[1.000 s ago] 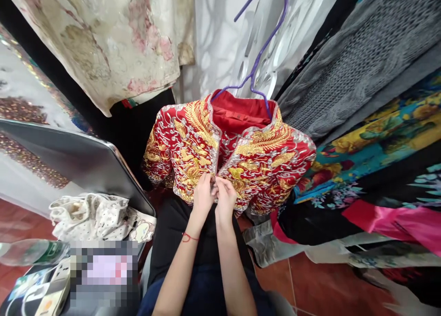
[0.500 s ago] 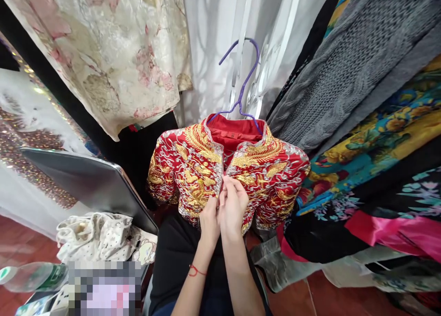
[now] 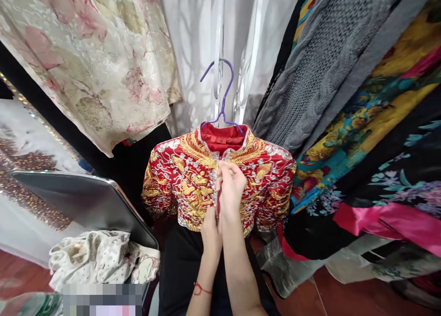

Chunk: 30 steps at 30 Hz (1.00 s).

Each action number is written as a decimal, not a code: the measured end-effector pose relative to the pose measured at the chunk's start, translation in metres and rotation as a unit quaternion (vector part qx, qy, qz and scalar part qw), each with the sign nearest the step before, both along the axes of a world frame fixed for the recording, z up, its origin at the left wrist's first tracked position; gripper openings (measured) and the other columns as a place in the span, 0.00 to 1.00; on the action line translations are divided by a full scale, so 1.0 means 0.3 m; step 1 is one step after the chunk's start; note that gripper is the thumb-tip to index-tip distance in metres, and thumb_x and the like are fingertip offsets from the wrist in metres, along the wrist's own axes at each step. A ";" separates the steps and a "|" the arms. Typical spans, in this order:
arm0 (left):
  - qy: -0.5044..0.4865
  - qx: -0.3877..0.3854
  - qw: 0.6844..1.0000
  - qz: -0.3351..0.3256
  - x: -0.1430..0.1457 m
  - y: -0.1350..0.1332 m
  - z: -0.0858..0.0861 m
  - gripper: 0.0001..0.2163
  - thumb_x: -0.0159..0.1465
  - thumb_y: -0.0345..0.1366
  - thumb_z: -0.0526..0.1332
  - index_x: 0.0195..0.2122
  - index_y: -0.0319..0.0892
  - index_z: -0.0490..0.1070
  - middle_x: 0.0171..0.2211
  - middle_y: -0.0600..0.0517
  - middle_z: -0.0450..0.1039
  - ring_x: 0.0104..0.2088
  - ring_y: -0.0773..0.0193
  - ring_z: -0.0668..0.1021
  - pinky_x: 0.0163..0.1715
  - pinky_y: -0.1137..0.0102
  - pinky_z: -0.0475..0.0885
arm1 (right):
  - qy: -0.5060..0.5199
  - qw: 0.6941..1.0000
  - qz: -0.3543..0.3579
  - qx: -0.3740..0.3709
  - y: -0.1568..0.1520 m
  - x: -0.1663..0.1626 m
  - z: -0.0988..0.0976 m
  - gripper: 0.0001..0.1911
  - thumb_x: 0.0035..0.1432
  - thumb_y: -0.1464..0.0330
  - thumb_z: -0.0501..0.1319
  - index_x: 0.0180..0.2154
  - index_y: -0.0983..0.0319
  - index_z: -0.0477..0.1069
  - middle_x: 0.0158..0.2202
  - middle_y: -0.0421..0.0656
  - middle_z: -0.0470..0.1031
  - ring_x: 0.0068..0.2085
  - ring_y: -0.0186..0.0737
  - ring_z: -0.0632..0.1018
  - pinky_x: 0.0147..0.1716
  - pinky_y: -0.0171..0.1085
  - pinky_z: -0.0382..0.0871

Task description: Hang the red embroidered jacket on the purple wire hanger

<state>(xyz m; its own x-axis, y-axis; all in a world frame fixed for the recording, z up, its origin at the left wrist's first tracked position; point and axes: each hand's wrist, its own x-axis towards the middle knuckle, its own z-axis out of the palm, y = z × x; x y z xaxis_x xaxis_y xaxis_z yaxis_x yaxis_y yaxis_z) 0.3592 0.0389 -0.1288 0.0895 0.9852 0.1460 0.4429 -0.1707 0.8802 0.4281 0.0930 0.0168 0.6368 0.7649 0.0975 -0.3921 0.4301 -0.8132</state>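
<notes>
Both hands (image 3: 223,201) at front seam of red embroidered jacket (image 3: 193,178) on purple hanger (image 3: 222,95).

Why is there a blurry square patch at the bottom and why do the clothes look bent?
Head view: the pixelated patch is blocked out deliberately; the wide lens bends the grey knit at the edges; the red embroidered jacket stays sharp, evenly lit.

One red jacket embroidered in gold and silver (image 3: 193,178) hangs on one purple wire hanger (image 3: 223,100). Two bare hands, the left hand (image 3: 211,231) and the right hand (image 3: 231,187), meet at its front. One grey cable-knit garment (image 3: 310,72) hangs alongside.
</notes>
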 end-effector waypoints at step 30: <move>0.189 0.471 0.862 0.015 -0.386 0.507 0.641 0.13 0.70 0.45 0.53 0.37 0.44 0.71 0.37 0.48 0.79 0.39 0.59 0.77 0.49 0.63 0.65 | -0.743 0.608 -0.280 -0.006 -0.040 0.454 0.153 0.18 0.70 0.59 0.53 0.32 0.60 0.73 0.31 0.42 0.75 0.34 0.38 0.71 0.38 0.38 0.58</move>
